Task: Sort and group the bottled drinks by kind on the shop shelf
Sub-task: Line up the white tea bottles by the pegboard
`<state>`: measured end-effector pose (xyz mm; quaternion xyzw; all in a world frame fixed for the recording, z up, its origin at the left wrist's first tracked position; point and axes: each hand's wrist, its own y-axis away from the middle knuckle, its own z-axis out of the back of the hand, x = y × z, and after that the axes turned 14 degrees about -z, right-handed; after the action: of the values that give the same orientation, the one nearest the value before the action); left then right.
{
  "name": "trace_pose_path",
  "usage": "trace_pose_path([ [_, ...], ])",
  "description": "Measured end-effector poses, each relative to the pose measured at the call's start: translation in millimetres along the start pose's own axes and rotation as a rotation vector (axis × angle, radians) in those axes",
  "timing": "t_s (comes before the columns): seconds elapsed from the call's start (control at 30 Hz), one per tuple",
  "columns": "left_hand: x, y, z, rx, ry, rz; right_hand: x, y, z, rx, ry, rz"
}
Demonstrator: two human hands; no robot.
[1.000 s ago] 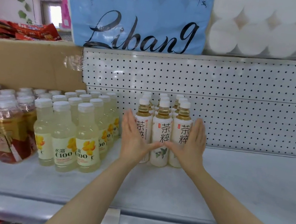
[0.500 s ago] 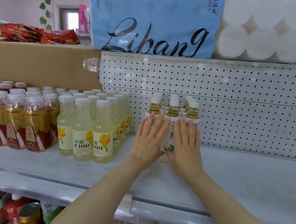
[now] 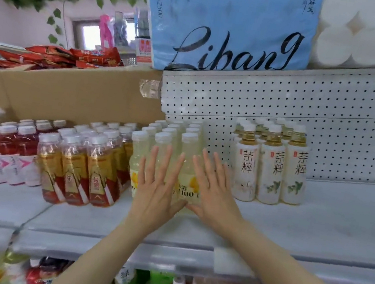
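pale lemon bottles (image 3: 187, 159) behind flat hands (image 3: 189, 190)

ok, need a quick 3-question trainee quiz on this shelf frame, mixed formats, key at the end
1. True or false: both hands lie flat with straight fingers against the pale yellow lemon-drink bottles.
2. Multiple choice: which group stands directly right of those bottles? A) amber bottles with red-and-gold labels B) white-labelled tea bottles with white caps C) red drink bottles
3. Fill in: the blue pack on the top shelf reads ____.

Key:
1. True: the left hand and the right hand are open on the front row.
2. B: the white-labelled tea bottles.
3. Libang, on the blue tissue pack.
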<state>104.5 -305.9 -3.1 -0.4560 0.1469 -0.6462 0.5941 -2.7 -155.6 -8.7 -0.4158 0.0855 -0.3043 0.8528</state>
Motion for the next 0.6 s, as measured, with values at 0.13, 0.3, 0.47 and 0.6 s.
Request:
trace_pose_path([
  [0.13,41,17,-9,0.054,0.234,0.224,29,-10,-24,0.013,0.043,-0.130],
  [0.3,44,18,-20,0.055,0.675,0.395,44,-17,-39,0.083,-0.175,-0.342],
  [0.47,44,16,-26,0.091,0.677,0.422,44,-21,-40,0.118,-0.169,-0.382],
  [0.6,46,17,-27,0.125,0.666,0.406,43,-21,-38,0.155,-0.107,-0.384],
])
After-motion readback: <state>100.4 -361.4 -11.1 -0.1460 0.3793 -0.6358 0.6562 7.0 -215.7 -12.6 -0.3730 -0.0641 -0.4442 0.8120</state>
